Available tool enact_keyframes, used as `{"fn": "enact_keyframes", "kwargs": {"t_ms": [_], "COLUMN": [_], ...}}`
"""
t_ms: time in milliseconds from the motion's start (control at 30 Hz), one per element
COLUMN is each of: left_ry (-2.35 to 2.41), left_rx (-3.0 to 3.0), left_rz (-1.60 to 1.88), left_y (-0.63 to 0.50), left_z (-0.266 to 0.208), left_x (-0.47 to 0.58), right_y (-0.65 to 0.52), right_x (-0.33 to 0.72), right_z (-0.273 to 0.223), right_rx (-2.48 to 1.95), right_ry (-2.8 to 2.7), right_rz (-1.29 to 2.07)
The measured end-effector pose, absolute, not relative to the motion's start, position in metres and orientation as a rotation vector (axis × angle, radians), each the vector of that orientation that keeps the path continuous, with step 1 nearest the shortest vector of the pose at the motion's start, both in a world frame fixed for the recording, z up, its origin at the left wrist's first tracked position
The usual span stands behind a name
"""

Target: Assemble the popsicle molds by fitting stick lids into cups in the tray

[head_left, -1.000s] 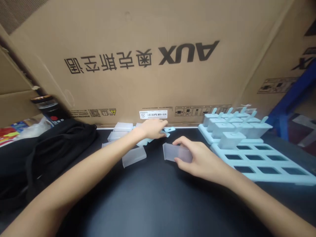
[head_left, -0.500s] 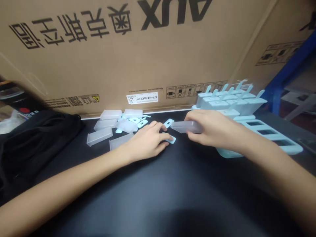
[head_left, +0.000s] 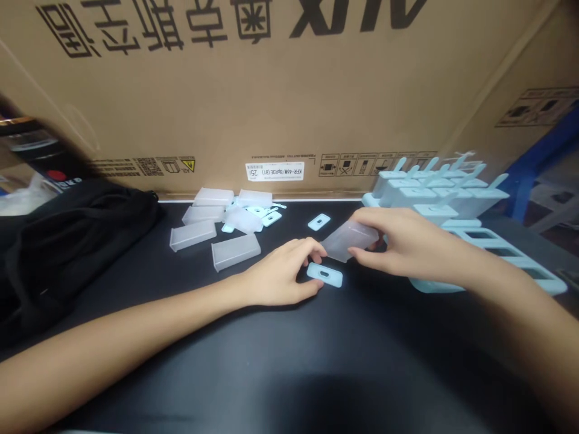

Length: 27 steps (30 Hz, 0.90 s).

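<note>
My right hand [head_left: 384, 238] grips a translucent popsicle mold [head_left: 348, 240] between thumb and fingers, tilted just above the black table. Close to its left end is my left hand [head_left: 289, 271], fingers bent and thumb held apart. The left thumb tip touches the edge of a light blue slotted lid [head_left: 332, 276] lying on the table; whether the other fingertips touch the mold I cannot tell. Another blue lid [head_left: 319, 222] lies farther back. Several loose molds, such as a clear one [head_left: 236, 251], lie to the left beside a small pile of blue pieces [head_left: 271, 217].
At the right, several blue-topped molds with upright stick handles [head_left: 441, 196] stand together by a light blue rack [head_left: 502, 256] with rectangular openings. A large cardboard box [head_left: 271, 108] rises behind. Black cloth [head_left: 90, 247] and a dark bottle [head_left: 45, 154] are at the left.
The right hand has tilted the mold, its left end now lower and beside my left fingers. My left hand has drawn back from the near lid, uncovering it. The camera view has shifted slightly.
</note>
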<state>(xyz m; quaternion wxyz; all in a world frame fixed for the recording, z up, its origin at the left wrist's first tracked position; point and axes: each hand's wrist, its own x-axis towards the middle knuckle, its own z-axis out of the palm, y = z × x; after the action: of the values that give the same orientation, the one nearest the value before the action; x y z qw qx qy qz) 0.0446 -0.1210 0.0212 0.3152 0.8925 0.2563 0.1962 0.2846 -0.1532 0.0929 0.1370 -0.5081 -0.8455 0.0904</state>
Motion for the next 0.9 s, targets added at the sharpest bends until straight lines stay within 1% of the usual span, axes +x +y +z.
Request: {"fn": "enact_keyframes", "kwargs": {"t_ms": [300,600,900], "left_ry": [0.696,0.715,0.746], "left_rx": [2.189,2.204,2.293], "left_rz": [0.605,0.587,0.571], "left_y": [-0.117,-0.115,-0.116], "left_z": [0.017,0.017,0.020], "left_x": [0.045,0.045,0.045], "right_y": [-0.161,-0.162,-0.160], "right_x": [0.272,0.262,0.261], "right_z": [0.096,0.087,0.084], "right_rx": [-1.370,-1.241,-1.280], "right_ry": [-2.478,-2.530,-2.517], "right_rz": [0.471,0.525,0.563]}}
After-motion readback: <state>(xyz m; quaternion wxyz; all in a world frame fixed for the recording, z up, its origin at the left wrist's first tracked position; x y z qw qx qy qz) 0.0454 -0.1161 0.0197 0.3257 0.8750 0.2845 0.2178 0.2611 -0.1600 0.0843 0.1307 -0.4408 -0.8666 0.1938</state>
